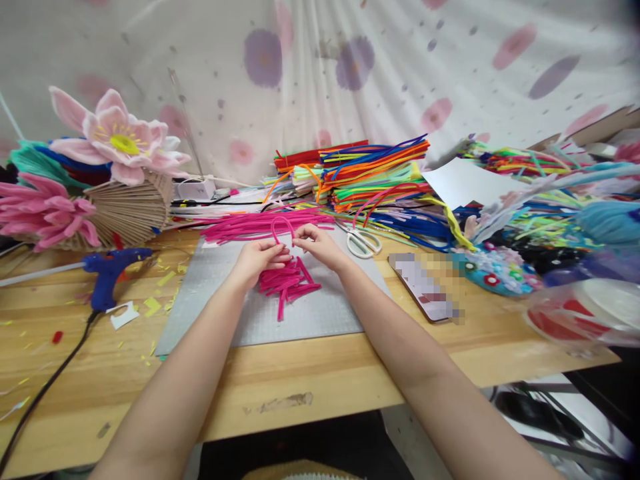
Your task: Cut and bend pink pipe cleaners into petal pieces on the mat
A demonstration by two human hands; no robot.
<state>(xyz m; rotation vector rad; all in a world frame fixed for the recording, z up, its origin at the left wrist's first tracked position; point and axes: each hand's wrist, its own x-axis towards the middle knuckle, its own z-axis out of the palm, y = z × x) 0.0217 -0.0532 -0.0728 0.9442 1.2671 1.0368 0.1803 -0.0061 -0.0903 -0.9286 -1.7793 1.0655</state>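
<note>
A magenta pipe cleaner (283, 219) is bent into an upright arch above the grey cutting mat (210, 300). My left hand (260, 260) pinches one end of it, and my right hand (316, 244) pinches the other end. Below and between the hands lies a pile of short magenta pieces (287, 283) on the mat. Long magenta pipe cleaners (250, 225) are spread along the back edge of the mat. White-handled scissors (363, 244) rest just right of my right hand.
A blue glue gun (107, 273) with a black cord lies left of the mat, near fuzzy pink flowers (120, 137). To the right are a phone (423, 287) and a plastic tub (585, 313). Bundles of coloured pipe cleaners (375, 173) fill the back.
</note>
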